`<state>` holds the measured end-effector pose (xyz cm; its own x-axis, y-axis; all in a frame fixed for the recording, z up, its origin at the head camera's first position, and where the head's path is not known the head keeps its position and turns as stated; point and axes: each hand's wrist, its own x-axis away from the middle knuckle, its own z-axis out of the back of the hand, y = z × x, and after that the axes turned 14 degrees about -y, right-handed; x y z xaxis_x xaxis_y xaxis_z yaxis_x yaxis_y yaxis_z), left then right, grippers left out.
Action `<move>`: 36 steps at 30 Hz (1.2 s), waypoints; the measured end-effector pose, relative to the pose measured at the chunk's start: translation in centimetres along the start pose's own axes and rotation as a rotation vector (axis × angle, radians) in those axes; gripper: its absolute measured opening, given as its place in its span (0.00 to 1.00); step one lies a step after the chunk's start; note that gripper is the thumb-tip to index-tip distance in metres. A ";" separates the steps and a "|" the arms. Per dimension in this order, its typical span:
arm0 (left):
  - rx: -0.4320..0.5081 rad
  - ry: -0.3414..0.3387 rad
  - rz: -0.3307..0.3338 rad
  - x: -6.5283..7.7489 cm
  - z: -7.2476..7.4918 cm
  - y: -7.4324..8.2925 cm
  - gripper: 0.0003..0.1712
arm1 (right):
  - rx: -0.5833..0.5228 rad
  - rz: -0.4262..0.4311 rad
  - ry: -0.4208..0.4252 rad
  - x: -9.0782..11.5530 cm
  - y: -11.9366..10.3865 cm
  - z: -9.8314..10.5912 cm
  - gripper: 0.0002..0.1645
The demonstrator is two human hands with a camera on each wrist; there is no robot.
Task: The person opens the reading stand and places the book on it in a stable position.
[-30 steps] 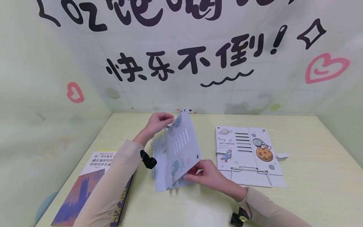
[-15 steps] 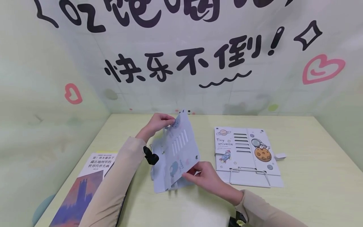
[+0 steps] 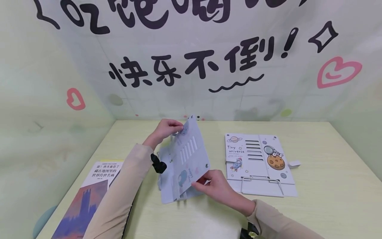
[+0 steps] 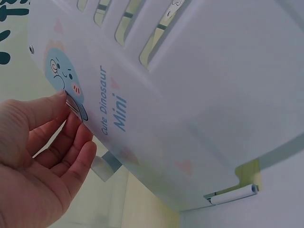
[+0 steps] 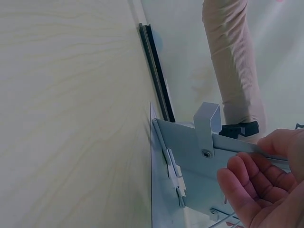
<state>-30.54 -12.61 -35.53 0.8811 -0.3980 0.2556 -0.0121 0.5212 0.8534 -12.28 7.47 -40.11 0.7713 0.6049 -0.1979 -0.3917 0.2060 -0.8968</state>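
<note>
Tilted panel (image 3: pixel 192 162) — in both hands (image 3: pixel 165 130) (image 3: pixel 218 187)

Both sleeves (image 3: pixel 120 191) are beige. The left wrist device (image 3: pixel 159 165) is black and blocky; the right one (image 3: pixel 245 233), partly cropped, seems black with a yellowish spot (image 3: pixel 253 234).

The raised stand (image 3: pixel 195 166) sits on the tabletop (image 3: pixel 334 199), left of middle; the book (image 3: pixel 82 205) lies to its left and nearer the front; the flat stand (image 3: pixel 259 166) lies to its right, a gap between them; the wall (image 3: pixel 179 103) rises behind all three.
</note>
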 end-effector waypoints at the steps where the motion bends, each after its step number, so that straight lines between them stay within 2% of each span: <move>1: -0.003 0.001 -0.003 0.0 0.0 0.0 0.15 | 0.004 -0.001 -0.001 0.0 0.0 0.0 0.06; 7: -0.021 -0.001 -0.018 0.1 0.2 -0.1 0.15 | 0.018 -0.007 -0.008 -0.1 -0.2 0.1 0.07; 13: -0.011 0.020 -0.061 0.7 1.3 -1.0 0.15 | 0.012 -0.006 0.023 0.1 0.1 1.0 0.05; 16: 0.014 0.039 -0.057 1.0 2.0 -1.8 0.15 | 0.019 -0.024 0.042 0.1 0.3 1.8 0.02; 22: 0.049 0.059 -0.054 1.5 3.0 -3.0 0.16 | 0.026 -0.072 0.020 -0.2 0.7 2.9 0.04; 29: 0.085 0.104 -0.063 2.6 3.7 -3.8 0.15 | 0.008 -0.075 0.026 -0.9 1.0 4.0 0.04; 33: 0.112 0.120 -0.071 3.2 4.1 -4.3 0.15 | -0.008 -0.109 0.043 -1.3 1.2 4.7 0.05; 36: 0.116 0.129 -0.050 3.7 4.3 -4.6 0.15 | -0.019 -0.137 0.055 -1.6 1.4 5.2 0.05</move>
<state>-29.24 -19.75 -36.55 0.9353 -0.3169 0.1577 -0.0150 0.4096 0.9121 -16.67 10.82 -38.98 0.8432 0.5293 -0.0941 -0.2717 0.2684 -0.9242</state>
